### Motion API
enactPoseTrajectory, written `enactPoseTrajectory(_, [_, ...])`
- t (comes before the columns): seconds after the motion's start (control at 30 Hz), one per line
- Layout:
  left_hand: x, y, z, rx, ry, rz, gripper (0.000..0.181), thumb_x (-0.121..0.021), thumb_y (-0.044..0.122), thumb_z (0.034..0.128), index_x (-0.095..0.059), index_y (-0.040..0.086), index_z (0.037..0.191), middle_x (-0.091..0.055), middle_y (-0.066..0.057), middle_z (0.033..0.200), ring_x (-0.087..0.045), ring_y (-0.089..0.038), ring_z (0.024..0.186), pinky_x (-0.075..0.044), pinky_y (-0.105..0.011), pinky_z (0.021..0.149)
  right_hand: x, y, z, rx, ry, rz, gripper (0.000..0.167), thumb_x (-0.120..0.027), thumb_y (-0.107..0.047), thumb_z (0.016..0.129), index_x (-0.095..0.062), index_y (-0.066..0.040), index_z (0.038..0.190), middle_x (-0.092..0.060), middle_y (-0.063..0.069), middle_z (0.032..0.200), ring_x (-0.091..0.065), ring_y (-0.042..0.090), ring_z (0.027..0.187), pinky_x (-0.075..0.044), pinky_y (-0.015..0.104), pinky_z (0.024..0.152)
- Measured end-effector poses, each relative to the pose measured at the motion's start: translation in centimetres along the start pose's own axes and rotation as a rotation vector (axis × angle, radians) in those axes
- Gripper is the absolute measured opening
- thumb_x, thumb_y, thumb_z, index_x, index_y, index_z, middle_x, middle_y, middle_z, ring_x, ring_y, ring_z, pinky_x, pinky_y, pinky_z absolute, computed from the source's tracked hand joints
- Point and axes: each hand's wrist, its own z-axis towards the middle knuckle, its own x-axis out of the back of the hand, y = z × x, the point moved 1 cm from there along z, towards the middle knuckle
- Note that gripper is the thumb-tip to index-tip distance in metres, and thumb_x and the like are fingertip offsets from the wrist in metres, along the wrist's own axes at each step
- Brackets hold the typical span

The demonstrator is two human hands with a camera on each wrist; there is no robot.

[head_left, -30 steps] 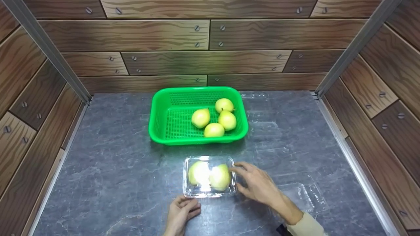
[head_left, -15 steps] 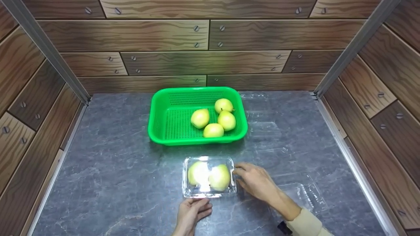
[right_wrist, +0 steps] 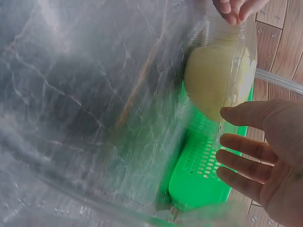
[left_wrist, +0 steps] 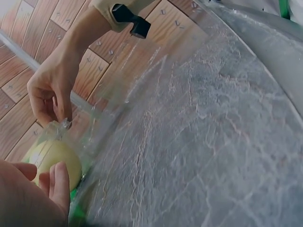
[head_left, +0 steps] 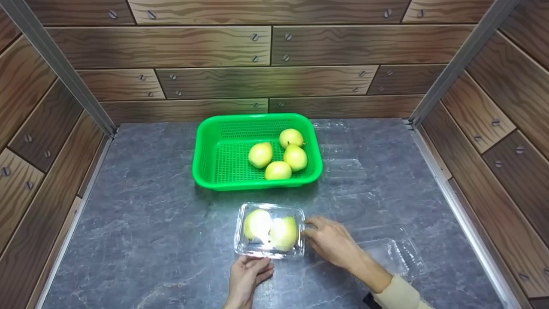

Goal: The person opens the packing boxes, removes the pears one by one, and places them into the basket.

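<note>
A clear plastic clamshell box (head_left: 270, 254) with two yellow-green pears (head_left: 284, 234) in it is in front of the basket, slightly turned. At its front edge, my left hand (head_left: 248, 277) pinches the rim between thumb and fingers. My right hand (head_left: 332, 242) is at the box's right side; in the right wrist view the thumb and fingers are spread, their tips at the rim. One pear (left_wrist: 59, 163) shows through the plastic beyond the left fingers in the left wrist view. Glare hides part of the lid.
Behind the box is a green plastic basket (head_left: 214, 184) holding several pears (head_left: 260, 155). Flat clear plastic pieces (head_left: 394, 253) lie on the grey marbled table to the right, with more near the basket's right side. Wood-patterned walls (head_left: 214, 81) enclose the back and sides.
My left hand has moved right along the box's front edge and taken hold of the rim. The box has shifted slightly left and turned a little. My right fingers have drawn closer together.
</note>
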Motion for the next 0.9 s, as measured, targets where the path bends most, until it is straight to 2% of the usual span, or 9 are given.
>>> enactPoseTrajectory(0.2, [0.2,-0.1,0.1,-0.033,0.02,-0.008,0.025,-0.074,-0.007,0.089,-0.056,-0.004,0.106,-0.073,-0.002,0.078,-0.076,-0.014,0.075,-0.069,-0.03,0.076,-0.3,-0.7,-0.4,0.009,0.039,-0.032,0.018,-0.085,-0.013,0.083,-0.079,-0.018,0.099,-0.076,0.007,0.115,-0.074,0.024,0.102,-0.067,0.04,0.081])
enactPoseTrajectory(0.33, [0.1,-0.1,0.1,-0.045,0.04,-0.013,0.026,-0.074,-0.009,0.0882,-0.056,-0.004,0.106,-0.073,-0.001,0.077,-0.076,-0.015,0.074,-0.069,-0.031,0.075,-0.4,-1.2,-0.6,-0.02,0.026,-0.056,0.019,-0.085,-0.013,0.083,-0.079,-0.018,0.1,-0.076,0.006,0.116,-0.073,0.024,0.1,-0.067,0.038,0.077])
enactPoseTrajectory(0.47, [0.0,-0.2,0.1,-0.051,0.056,-0.017,0.029,-0.075,-0.009,0.0868,-0.055,-0.003,0.106,-0.072,-0.001,0.077,-0.076,-0.015,0.074,-0.069,-0.031,0.074,-0.5,-1.9,-0.8,-0.055,0.026,-0.073,0.019,-0.086,-0.016,0.083,-0.08,-0.019,0.101,-0.076,0.006,0.117,-0.074,0.025,0.101,-0.067,0.039,0.08])
enactPoseTrajectory(0.6, [0.0,-0.1,0.0,-0.067,0.063,-0.03,0.031,-0.076,-0.01,0.0855,-0.053,-0.001,0.103,-0.072,0.0,0.078,-0.076,-0.014,0.073,-0.068,-0.03,0.074,-0.8,-2.5,-1.0,-0.064,0.07,-0.078,0.02,-0.088,-0.02,0.08,-0.08,-0.02,0.099,-0.076,0.005,0.114,-0.073,0.023,0.1,-0.066,0.038,0.084])
enactPoseTrajectory(0.77, [0.0,0.1,-0.1,-0.105,0.065,-0.064,0.033,-0.075,-0.012,0.0855,-0.049,0.002,0.101,-0.069,0.0,0.08,-0.076,-0.015,0.073,-0.069,-0.031,0.074,-1.2,-3.2,-1.2,-0.041,0.14,-0.072,0.021,-0.09,-0.019,0.077,-0.081,-0.02,0.096,-0.075,0.004,0.109,-0.072,0.019,0.094,-0.065,0.033,0.081])
enactPoseTrajectory(0.9, [0.0,0.1,-0.1,-0.121,0.074,-0.081,0.035,-0.074,-0.013,0.0849,-0.048,0.002,0.104,-0.067,-0.001,0.083,-0.073,-0.012,0.071,-0.068,-0.031,0.073,-1.4,-3.6,-1.2,-0.03,0.159,-0.085,0.022,-0.089,-0.019,0.077,-0.08,-0.021,0.097,-0.074,0.001,0.106,-0.072,0.017,0.093,-0.065,0.031,0.077])
